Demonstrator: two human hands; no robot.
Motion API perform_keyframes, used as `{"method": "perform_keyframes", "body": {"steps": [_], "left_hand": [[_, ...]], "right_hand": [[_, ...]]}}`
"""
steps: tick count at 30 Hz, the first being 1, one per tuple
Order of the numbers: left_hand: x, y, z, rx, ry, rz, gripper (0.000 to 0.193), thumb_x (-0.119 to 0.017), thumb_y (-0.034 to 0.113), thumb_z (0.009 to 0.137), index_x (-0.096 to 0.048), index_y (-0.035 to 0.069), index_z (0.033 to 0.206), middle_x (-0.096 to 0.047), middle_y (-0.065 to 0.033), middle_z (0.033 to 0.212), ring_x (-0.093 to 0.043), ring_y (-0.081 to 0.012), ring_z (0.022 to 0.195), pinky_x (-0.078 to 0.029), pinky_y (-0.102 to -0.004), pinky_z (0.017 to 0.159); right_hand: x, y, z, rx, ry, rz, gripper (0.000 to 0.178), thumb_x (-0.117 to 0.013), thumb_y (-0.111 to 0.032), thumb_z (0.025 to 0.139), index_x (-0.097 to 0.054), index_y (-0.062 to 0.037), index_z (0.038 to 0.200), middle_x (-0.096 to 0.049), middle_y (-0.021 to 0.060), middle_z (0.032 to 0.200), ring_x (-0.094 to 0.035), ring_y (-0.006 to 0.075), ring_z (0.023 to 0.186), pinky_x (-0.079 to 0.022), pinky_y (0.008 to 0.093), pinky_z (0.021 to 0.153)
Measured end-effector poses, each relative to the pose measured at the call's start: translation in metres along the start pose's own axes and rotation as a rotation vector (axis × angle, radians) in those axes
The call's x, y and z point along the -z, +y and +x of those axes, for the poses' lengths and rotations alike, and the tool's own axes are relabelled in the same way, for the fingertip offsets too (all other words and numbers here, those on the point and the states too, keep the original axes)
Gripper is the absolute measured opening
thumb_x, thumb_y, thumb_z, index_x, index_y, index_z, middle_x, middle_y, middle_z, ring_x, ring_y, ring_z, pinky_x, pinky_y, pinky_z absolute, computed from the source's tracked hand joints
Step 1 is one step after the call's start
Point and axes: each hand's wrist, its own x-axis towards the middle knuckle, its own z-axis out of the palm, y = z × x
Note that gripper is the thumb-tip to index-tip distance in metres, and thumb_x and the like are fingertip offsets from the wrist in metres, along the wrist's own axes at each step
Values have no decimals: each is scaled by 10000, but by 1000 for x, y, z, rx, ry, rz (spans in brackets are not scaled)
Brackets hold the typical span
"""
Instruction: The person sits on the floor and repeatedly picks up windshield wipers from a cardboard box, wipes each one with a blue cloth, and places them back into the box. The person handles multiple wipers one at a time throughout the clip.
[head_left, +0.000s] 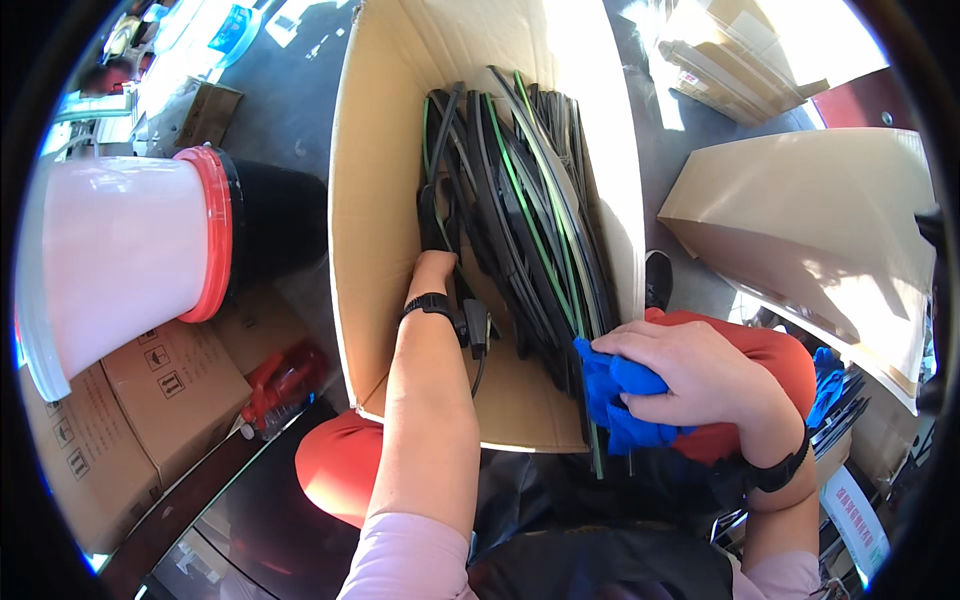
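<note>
A tall open cardboard box (375,200) stands between my knees. Inside leans a bundle of long thin black strips (500,210), some edged in green, which resemble wiper blades. My left hand (436,264) reaches down into the box at the bundle's left side. Dark pieces hide its fingers, so their grip does not show. At the box's near right corner, my right hand (680,372) is closed on a crumpled blue cloth (612,395). The cloth lies against the near ends of the strips. A black piece with a thin cord (476,325) rests beside my left wrist.
To the left, a white bucket (125,235) with a red rim lies by a black one (275,215), above closed cartons (175,390) and a red bottle (280,385). Another open carton (790,190) stands right. Flattened cardboard (735,65) lies beyond it.
</note>
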Motion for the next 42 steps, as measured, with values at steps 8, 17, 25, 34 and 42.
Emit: {"method": "perform_keyframes", "body": {"steps": [8,17,25,34,42], "left_hand": [[-41,-34,16,-30,121,-468,602,-773,169,636,-515,-129,1091,-601,-243,1065,-599,-325,975,-467,-375,838],[-43,-18,2,126,-224,-770,430,-687,59,668,-551,-83,1051,-625,-190,988,-606,-321,913,-468,-411,810],[-20,6,-30,196,-462,-910,299,-663,82,749,-592,-11,1024,-656,-141,974,-629,-309,917,-484,-488,822],[56,43,-107,170,-391,-796,276,-747,145,683,-624,29,902,-651,-103,804,-626,-271,739,-514,-442,685],[101,91,-226,-92,-331,-1001,144,-706,72,668,-627,62,787,-605,-39,690,-588,-207,617,-501,-372,579]], "right_hand": [[9,8,3,-95,-56,16,547,-615,-277,706,-521,-69,1203,-581,111,1141,-615,301,877,-504,364,747],[11,-1,4,-66,-13,-38,539,-607,-275,723,-520,-46,1203,-590,125,1051,-608,310,833,-498,384,690],[10,3,-3,-62,-17,-23,556,-611,-270,705,-514,-74,1216,-591,116,1037,-605,306,819,-495,373,710],[-2,10,-12,40,114,-85,519,-606,-291,701,-539,-85,1172,-597,117,959,-609,299,811,-495,383,707],[-5,5,-30,327,411,220,470,-633,-130,742,-533,-87,1200,-624,113,1042,-622,289,928,-479,342,848]]}}
